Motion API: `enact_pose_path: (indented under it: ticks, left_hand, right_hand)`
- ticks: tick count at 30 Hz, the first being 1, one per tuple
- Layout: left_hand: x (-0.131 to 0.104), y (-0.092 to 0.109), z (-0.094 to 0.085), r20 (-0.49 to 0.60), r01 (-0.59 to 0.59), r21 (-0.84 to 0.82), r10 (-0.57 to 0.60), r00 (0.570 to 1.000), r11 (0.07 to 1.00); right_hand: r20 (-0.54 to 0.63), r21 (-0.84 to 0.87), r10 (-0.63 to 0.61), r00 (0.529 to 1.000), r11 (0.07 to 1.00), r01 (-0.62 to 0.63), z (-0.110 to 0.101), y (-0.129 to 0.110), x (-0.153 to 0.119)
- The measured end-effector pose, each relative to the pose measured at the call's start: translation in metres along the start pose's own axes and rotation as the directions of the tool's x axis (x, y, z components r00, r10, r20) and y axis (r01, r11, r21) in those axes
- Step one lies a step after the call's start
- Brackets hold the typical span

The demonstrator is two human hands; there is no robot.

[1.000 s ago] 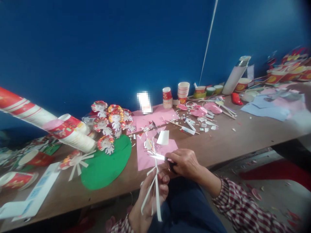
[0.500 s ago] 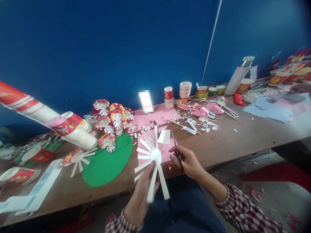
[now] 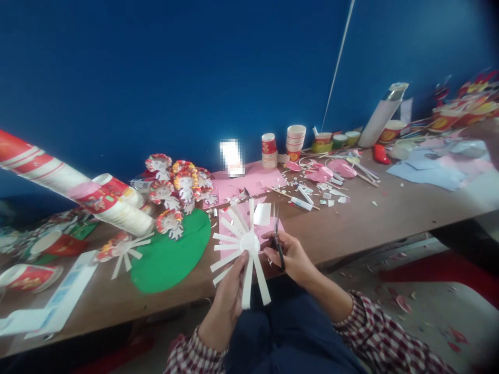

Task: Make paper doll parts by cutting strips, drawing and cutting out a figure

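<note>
My left hand grips a white paper cup cut into strips, its thumb near the round base and the strips spread out like rays. One wider white flap at its upper right is uncut. In my right hand is a pair of black-handled scissors, blades pointing up and slightly apart, just right of the flap. Pink paper lies on the table behind the cut cup. To the left, a green paper oval lies beside another cut cup with a red and yellow figure.
Long stacks of paper cups lean in from the left. Several paper figures stand behind the green oval. Scraps and pink pieces litter the table, with cup stacks and a white cylinder along the blue wall.
My right hand with the scissors has shifted slightly left, nearer the cut cup. The scissor blades now show a gap. The whole view has moved a little.
</note>
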State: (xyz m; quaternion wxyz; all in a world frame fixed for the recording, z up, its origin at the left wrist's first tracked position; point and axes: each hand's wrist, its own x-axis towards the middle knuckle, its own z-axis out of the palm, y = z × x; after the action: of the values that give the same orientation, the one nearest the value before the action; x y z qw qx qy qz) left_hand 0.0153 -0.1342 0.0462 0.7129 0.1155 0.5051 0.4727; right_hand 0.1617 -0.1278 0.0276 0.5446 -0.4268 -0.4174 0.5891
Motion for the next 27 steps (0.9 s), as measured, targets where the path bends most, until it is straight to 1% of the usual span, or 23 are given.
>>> enact_pose_path:
  ticks: [2,5,8,10,13,16,18,20,23,24,25,27]
  left_hand:
    - [0.002,-0.002,-0.001,0.007,0.005,0.011,-0.005,1.0,1.0]
    - [0.003,-0.005,-0.003,0.052,0.003,0.039,-0.005,0.999,0.999]
    - [0.004,-0.007,-0.005,0.095,-0.053,0.074,0.046,0.994,0.996]
    - [0.004,-0.007,-0.005,0.105,-0.096,0.094,0.086,0.991,0.991]
    - [0.004,-0.004,-0.006,0.093,-0.101,0.121,0.09,0.992,0.988]
    - [0.006,0.002,-0.008,0.072,-0.071,0.127,0.063,0.995,0.989]
    - [0.008,0.008,-0.01,0.034,-0.03,0.12,0.026,0.999,0.992]
    - [0.011,0.015,-0.013,0.017,-0.001,0.124,-0.001,1.0,0.992]
    - [0.017,0.026,-0.018,0.008,0.035,0.192,-0.037,0.999,0.981]
    - [0.019,0.03,-0.02,0.019,0.048,0.23,-0.054,0.998,0.972]
    - [0.022,0.035,-0.021,0.05,0.035,0.27,-0.05,0.998,0.962]
    - [0.027,0.047,-0.024,0.122,-0.049,0.33,0.009,0.992,0.943]
  right_hand:
    - [0.017,0.008,-0.018,1.0,1.0,0.018,0.002,0.002,0.0]
    - [0.014,0.005,-0.038,0.999,0.999,0.038,0.003,0.004,-0.001]
    - [-0.01,-0.025,-0.039,0.999,0.999,0.038,0.004,0.005,-0.001]
    - [-0.027,-0.05,-0.042,0.999,0.998,0.04,0.005,0.006,-0.002]
    - [-0.031,-0.069,-0.048,0.998,0.997,0.046,0.004,0.008,-0.002]
    - [-0.015,-0.098,-0.034,0.999,0.995,0.032,-0.001,0.009,-0.004]
    - [0.002,-0.137,-0.002,1.0,0.991,0.002,-0.006,0.008,-0.005]
    - [0.03,-0.177,0.041,0.999,0.984,-0.035,-0.011,0.007,-0.007]
    - [0.085,-0.242,0.085,0.993,0.968,-0.062,-0.016,0.005,-0.01]
    - [0.108,-0.271,0.089,0.99,0.961,-0.056,-0.017,0.005,-0.012]
    - [0.132,-0.302,0.087,0.987,0.952,-0.043,-0.018,0.004,-0.014]
    - [0.176,-0.354,0.085,0.981,0.935,-0.017,-0.02,0.004,-0.018]
